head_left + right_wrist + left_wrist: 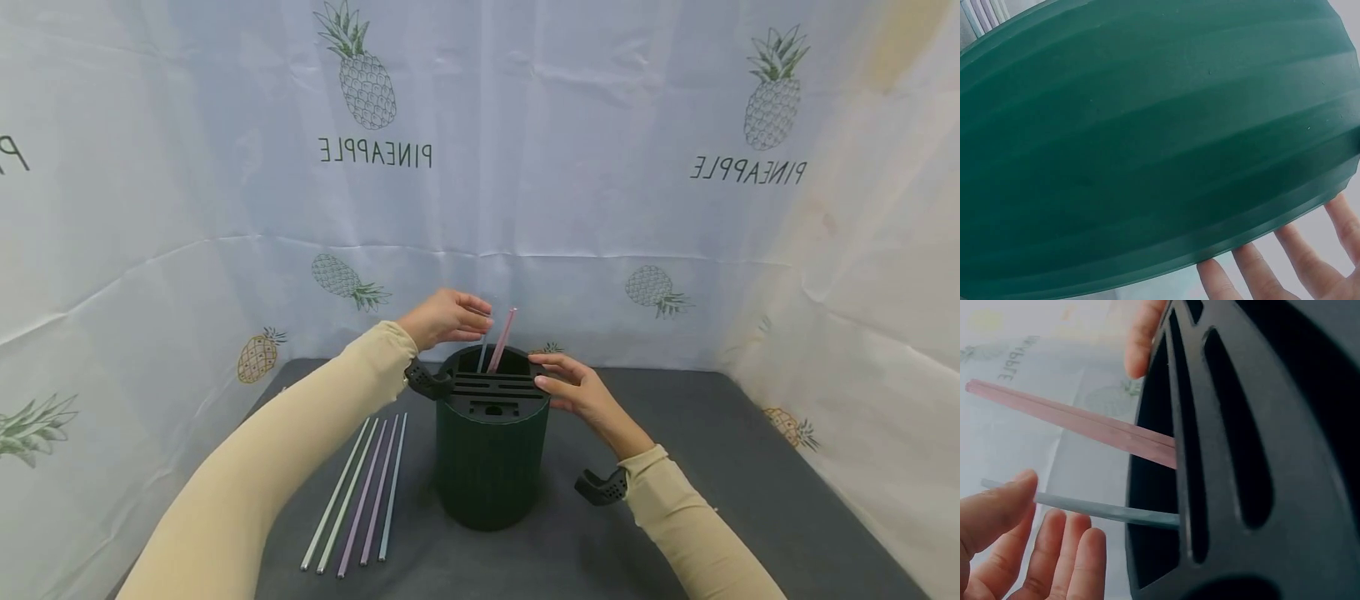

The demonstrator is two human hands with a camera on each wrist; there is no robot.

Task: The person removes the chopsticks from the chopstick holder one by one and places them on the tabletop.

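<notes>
Pale blue stick [1107, 509], one: in the left grip [448, 318], lower end inside the holder [491, 467] beneath. Grip closed to a pinch, thumb and forefinger on the upper length. Handling, as judged: light, stiff, smooth, apt to slip or twist; best taken high, clear of the rim. Pink sticks [501, 343], apparently two: just beside the grip, leaning in the same compartment. Right grip [581, 390]: across the holder from the left, fingers extended, touching rim and side. Loose sticks [363, 498], five: nearer the body than the left grip, on the tabletop [675, 467].
</notes>
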